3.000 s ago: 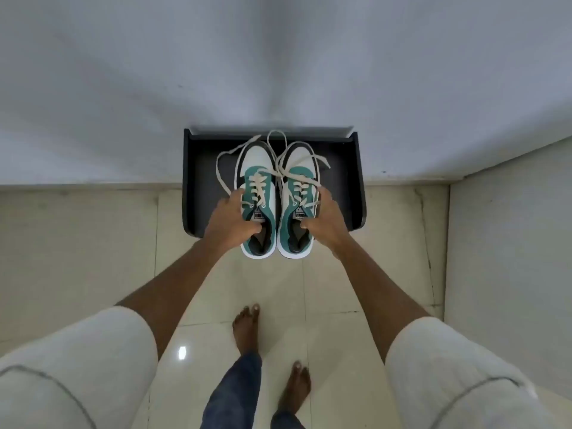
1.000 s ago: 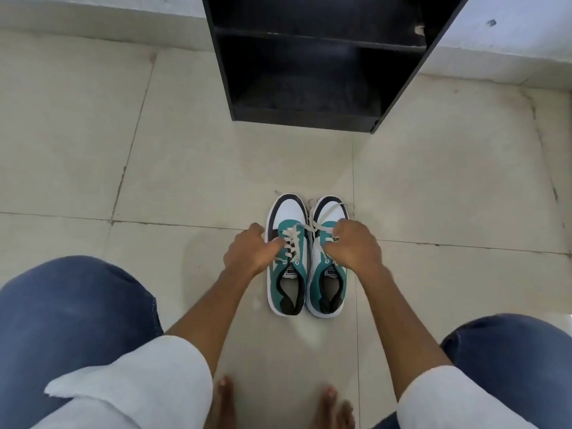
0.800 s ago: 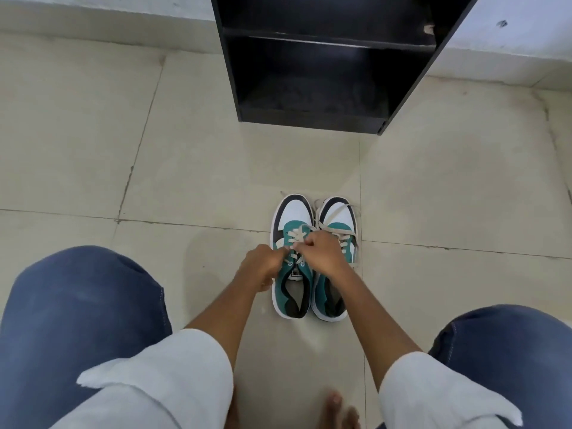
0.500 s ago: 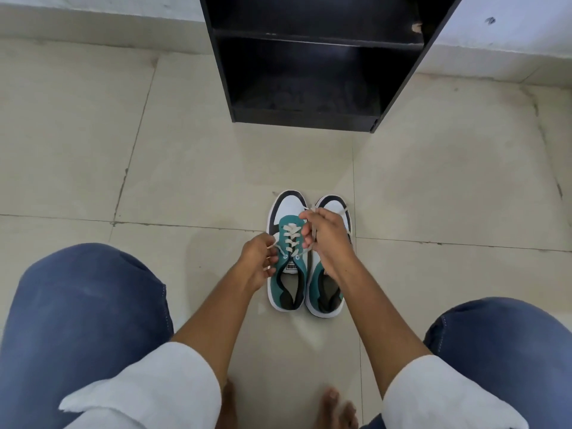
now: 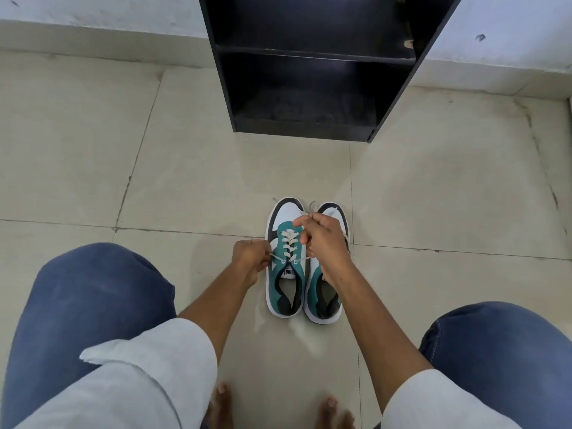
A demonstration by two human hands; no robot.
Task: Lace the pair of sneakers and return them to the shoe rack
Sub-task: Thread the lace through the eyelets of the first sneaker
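Note:
Two teal, white and black sneakers stand side by side on the tiled floor, toes toward the rack. The left sneaker (image 5: 286, 274) has cream laces crossed up its front. My left hand (image 5: 250, 261) pinches the left lace end at the top eyelet. My right hand (image 5: 323, 239) is closed on the other lace end, held over the toe area. It covers much of the right sneaker (image 5: 325, 301), whose laces are mostly hidden. The black shoe rack (image 5: 309, 72) stands beyond against the wall, its shelves bare.
My knees in blue jeans frame the view at both lower sides, and my bare toes (image 5: 223, 397) show at the bottom edge. A pale wall skirting (image 5: 93, 29) runs along the top. Open floor tiles lie between the sneakers and the rack.
Three seconds ago I held both sneakers over the rack's top; they now stand on the floor and I squat. In the last second both hands took the left sneaker's lace ends and drew them apart.

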